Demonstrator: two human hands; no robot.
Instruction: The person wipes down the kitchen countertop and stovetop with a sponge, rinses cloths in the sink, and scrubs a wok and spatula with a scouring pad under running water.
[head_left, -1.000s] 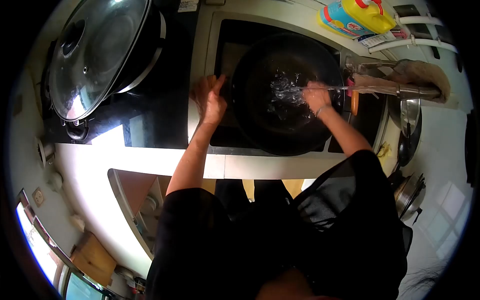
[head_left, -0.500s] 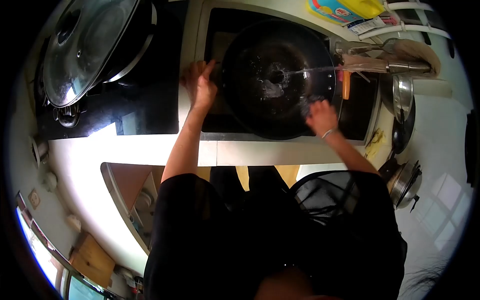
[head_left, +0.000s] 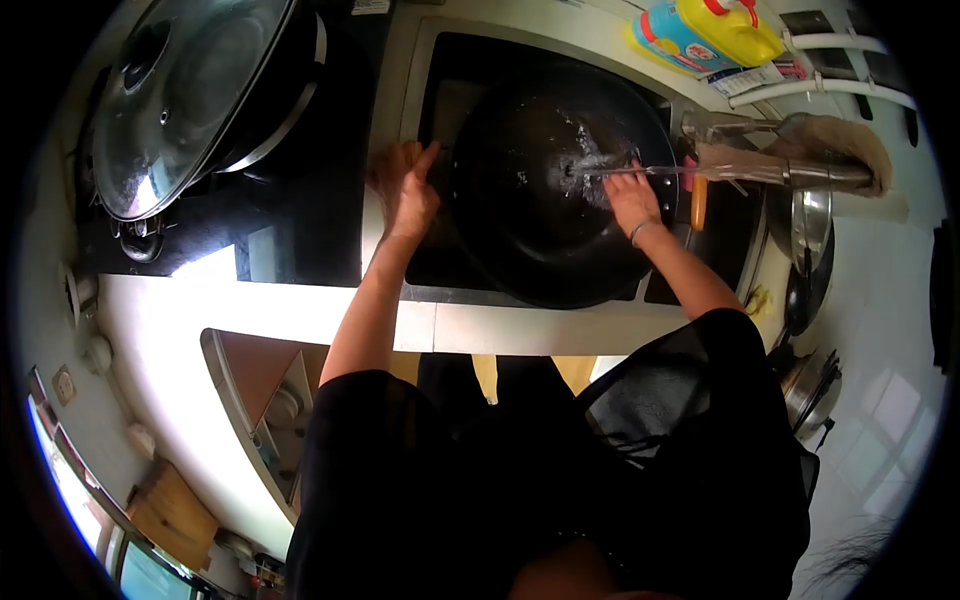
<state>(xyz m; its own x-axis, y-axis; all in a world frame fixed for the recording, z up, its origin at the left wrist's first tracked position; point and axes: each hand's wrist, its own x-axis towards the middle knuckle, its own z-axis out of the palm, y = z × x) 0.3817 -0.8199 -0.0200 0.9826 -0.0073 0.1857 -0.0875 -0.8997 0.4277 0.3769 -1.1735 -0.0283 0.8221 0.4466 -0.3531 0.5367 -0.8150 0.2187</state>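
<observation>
Water pours from the right into a large dark wok (head_left: 540, 230) set in the sink. My right hand (head_left: 633, 202) is inside the wok at its right side, beside the stream, with its fingers bent down toward the wall. Whatever lies under those fingers is hidden. Left of the wok, at the sink's edge, my left hand (head_left: 405, 195) is closed with its thumb toward the rim. What it grips is too dark to make out. The faucet (head_left: 830, 175) has a pale cloth-like cover around it.
A pot with a glass lid (head_left: 185, 110) sits on the black stovetop (head_left: 310, 220) at the left. At the back right are a yellow bottle (head_left: 705, 35) and a white rack (head_left: 830, 90). An orange handle (head_left: 699, 205) is beside the wok. Pans (head_left: 812, 390) stand at the right.
My right hand moved down the wok's wall with a dark mesh-like thing at its fingers, then back up beside the stream. That thing is now out of sight. My left hand keeps its place.
</observation>
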